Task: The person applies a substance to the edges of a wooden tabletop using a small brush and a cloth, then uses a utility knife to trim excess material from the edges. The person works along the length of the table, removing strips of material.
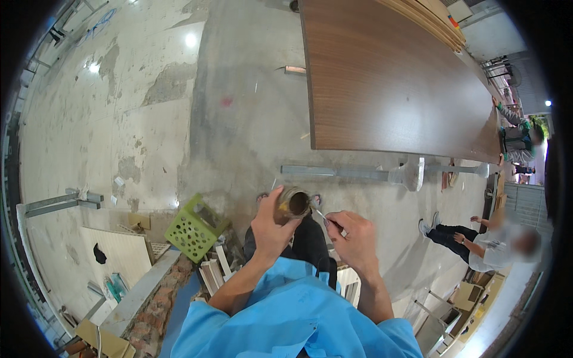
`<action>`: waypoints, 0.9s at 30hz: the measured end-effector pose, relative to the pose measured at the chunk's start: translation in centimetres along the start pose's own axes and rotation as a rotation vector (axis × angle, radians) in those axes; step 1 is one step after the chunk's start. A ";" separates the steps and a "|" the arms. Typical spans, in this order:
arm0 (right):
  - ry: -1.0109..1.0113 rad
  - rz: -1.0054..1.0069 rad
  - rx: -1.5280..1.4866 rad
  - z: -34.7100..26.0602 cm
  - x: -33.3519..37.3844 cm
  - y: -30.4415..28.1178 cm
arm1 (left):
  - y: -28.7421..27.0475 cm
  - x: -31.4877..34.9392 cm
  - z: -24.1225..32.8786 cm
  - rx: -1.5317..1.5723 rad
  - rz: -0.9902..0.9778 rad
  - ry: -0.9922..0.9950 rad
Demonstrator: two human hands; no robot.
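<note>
I see left hand [270, 230] gripping can [293, 203] | right hand [353, 238] pinching tool [321, 215] at can's rim | risk: slipping tool tips can, spills

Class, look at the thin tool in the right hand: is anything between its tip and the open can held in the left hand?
Nothing visible: the tool reaches straight to the can rim.

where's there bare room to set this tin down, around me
The left hand holds the open tin; the right hand holds a thin tool. Bare patches: the long brown board, and the concrete floor between its left edge and the green crate. Crowded: lower left, with the crate, brick ledge and stacked panels.
</note>
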State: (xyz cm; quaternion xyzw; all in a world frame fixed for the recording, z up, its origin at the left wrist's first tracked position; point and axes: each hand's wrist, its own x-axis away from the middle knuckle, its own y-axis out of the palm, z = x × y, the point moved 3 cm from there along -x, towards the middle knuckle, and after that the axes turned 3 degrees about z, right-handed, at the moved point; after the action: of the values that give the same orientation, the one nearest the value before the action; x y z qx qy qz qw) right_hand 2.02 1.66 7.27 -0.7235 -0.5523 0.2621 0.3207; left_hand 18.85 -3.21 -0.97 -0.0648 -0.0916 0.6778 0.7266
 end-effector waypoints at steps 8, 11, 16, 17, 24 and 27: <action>0.276 0.265 -0.312 8.4 -3.9 7.6 | -1.7 -1.7 -3.4 -0.083 0.131 -0.065; 0.341 0.235 -0.359 9.9 -5.2 9.1 | -1.8 -2.0 -4.1 -0.086 0.157 -0.051; 0.271 0.240 -0.338 10.2 -5.7 9.3 | -1.2 -2.0 -4.4 -0.116 0.122 -0.107; 0.262 0.235 -0.362 10.2 -5.8 9.3 | -1.0 -1.9 -4.3 -0.122 0.123 -0.103; 0.266 0.204 -0.329 11.1 -5.9 9.9 | -0.1 -2.0 -4.6 -0.143 0.108 -0.083; 0.248 0.205 -0.313 11.3 -6.1 9.9 | 0.1 -2.1 -4.8 -0.147 0.099 -0.091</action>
State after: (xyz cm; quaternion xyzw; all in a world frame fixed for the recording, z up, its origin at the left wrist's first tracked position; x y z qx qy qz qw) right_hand -1.54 -4.05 -7.41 -0.8435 -0.4662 0.1135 0.2414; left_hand 19.68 -5.12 -5.78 -0.0917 -0.1705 0.7066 0.6807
